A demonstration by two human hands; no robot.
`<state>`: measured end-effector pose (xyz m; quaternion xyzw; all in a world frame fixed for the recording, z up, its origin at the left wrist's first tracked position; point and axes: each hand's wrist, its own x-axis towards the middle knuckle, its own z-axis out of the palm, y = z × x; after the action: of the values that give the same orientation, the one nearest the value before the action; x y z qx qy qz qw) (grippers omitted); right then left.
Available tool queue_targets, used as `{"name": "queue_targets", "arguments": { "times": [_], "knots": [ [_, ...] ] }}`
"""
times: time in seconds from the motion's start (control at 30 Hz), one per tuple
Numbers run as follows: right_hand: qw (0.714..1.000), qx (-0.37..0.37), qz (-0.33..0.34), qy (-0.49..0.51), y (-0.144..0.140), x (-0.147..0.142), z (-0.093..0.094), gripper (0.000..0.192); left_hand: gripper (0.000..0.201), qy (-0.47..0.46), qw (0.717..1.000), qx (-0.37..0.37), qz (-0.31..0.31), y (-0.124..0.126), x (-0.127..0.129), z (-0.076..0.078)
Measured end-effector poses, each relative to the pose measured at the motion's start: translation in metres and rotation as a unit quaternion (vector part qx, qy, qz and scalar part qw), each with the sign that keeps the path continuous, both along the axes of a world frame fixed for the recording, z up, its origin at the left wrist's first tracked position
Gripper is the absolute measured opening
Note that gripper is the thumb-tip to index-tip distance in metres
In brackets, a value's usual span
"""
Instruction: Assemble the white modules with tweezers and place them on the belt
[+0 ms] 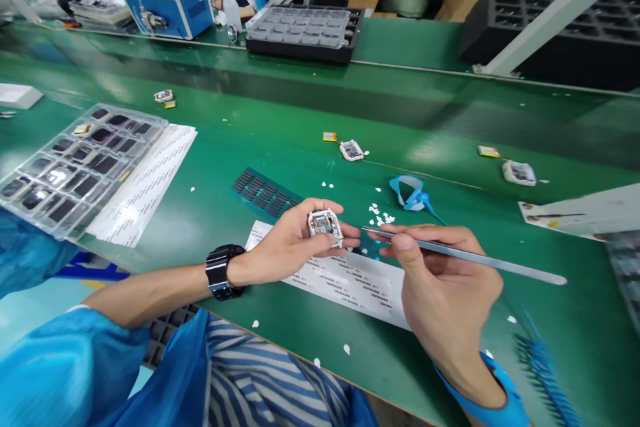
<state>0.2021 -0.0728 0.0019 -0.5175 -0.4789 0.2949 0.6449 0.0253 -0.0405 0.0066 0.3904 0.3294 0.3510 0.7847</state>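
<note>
Running under the left forearm (155,285): near edge of the table (285,313) | some wiggle room toward the clear tray (159,121) | left hand (280,240) pinching white-rimmed device (324,225) above it | right hand (445,280) pinching tweezers (485,257) | blue strap (414,203), white bits (385,219) kinda crowding just beyond

The green surface (220,197) is strewn with white scraps (388,219); a clear tray (100,189) and printed sheets (345,287) are also carried.

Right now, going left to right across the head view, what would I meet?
Clear compartment tray, black wristwatch, white-framed device in the left hand, right hand, coiled blue cord.
</note>
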Motion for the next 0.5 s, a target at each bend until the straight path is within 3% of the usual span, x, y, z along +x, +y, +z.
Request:
{"name": "queue_targets", "arguments": {
  "times": [0.17,0.4,0.5],
  "knots": [
    [1.0,-0.01,0.01,-0.013,0.0,0.007,-0.004,0.016,0.033,-0.018,0.999,-0.011,-0.033,0.001,-0.002,-0.001],
    [0.999,-0.006,0.012,-0.031,0.002,0.012,-0.001,0.016,0.045,-0.109,0.986,-0.118,-0.05,0.006,-0.005,-0.003],
    [0.998,-0.001,0.024,-0.062,0.0,0.01,0.001,0.014,0.043,-0.128,0.985,-0.103,-0.046,0.006,-0.006,-0.006]
  ]
}}
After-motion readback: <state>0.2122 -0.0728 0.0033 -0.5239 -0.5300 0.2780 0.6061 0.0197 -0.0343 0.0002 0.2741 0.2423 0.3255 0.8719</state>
